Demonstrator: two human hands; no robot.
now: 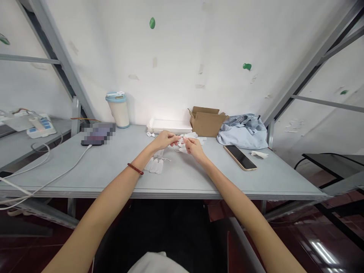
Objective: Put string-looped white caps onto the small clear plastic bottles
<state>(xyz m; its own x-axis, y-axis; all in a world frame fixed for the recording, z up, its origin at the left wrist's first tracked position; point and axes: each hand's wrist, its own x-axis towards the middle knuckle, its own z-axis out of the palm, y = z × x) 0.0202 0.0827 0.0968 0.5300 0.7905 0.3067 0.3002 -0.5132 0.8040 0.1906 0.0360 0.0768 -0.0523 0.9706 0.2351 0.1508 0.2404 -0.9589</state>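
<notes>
My left hand, with a dark red bead bracelet on its wrist, reaches over the middle of the table. Its fingers are pinched together on something small and white. Close against it, my right hand pinches at the same spot with thumb and finger. What lies between the fingertips is too small to make out. Just behind the hands is a group of white tassel-like pieces, partly covered by the fingers. Several more white tassels with thin cords lie side by side near my left forearm.
At the back stand a stack of white flat boxes, an open cardboard box and a lidded cup. To the right are a bundled light blue cloth, a phone and a crumpled tissue. A charging phone with a white cable lies left.
</notes>
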